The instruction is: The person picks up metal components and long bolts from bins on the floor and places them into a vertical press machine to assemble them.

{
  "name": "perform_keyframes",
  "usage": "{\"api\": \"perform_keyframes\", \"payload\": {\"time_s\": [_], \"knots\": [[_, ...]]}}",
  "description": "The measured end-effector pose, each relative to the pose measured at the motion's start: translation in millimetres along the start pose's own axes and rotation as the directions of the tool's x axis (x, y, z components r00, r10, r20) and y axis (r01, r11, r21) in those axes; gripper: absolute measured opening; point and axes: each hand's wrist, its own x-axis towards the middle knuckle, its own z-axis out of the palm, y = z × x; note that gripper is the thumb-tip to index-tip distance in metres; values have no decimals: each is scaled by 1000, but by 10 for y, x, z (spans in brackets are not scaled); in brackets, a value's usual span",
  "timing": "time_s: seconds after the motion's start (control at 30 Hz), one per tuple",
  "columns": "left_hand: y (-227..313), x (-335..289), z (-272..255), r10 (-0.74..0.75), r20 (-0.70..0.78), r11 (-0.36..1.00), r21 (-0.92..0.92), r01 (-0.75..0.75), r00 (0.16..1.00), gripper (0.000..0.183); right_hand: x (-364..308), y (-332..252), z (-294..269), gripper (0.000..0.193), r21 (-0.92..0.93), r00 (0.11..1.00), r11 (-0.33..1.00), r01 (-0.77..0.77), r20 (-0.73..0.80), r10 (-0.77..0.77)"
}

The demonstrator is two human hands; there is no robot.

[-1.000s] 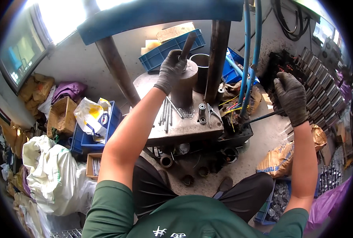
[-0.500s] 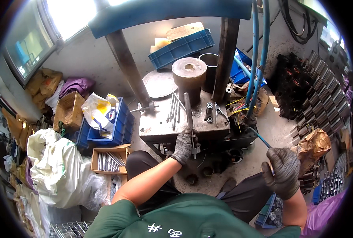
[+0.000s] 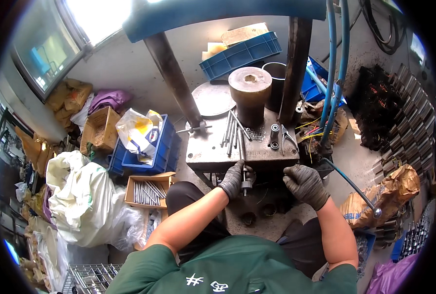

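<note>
My left hand point(image 3: 233, 180), in a dark grey work glove, is closed around a metal shaft point(image 3: 242, 153) in front of the press table's front edge. A dark collar point(image 3: 247, 184) sits on the shaft's lower part. My right hand point(image 3: 306, 185), gloved too, hovers by the table's front right corner. Its fingers are curled, with nothing visible in them. On the steel press table point(image 3: 208, 156) lie several thin metal rods point(image 3: 231, 133), a pair of pliers point(image 3: 289, 139) and small ring-shaped parts point(image 3: 275, 137). A thick round metal block point(image 3: 250, 88) stands behind them.
The lever point(image 3: 348, 185) with a ball knob slants out at the right. Two posts point(image 3: 171, 78) carry the blue crossbeam point(image 3: 223, 17). On the left are a cardboard box of rods point(image 3: 150, 191), blue crates point(image 3: 166, 144) and a white sack point(image 3: 78, 196). Stacked metal tubes point(image 3: 416, 122) line the right.
My right hand has let go of the lever and moved left toward the table. In my left hand the shaft's upper end is lower and nearer. The view has shifted slightly left.
</note>
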Motion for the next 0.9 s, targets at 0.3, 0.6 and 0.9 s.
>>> {"api": "perform_keyframes", "payload": {"time_s": [0.3,0.6,0.9], "knots": [[67,-700,-354,437,335,669,500,-550,835,28,107,180,71,24,104,991,990,-99,104,88],[1965,148,-838,534,-332,779,-166,-605,778,12,203,272,55,27,99,980,980,-173,118,161],[2226,902,-1374,363,-375,734,-449,-509,853,22,302,418,222,26,28,969,983,-183,171,176]]}}
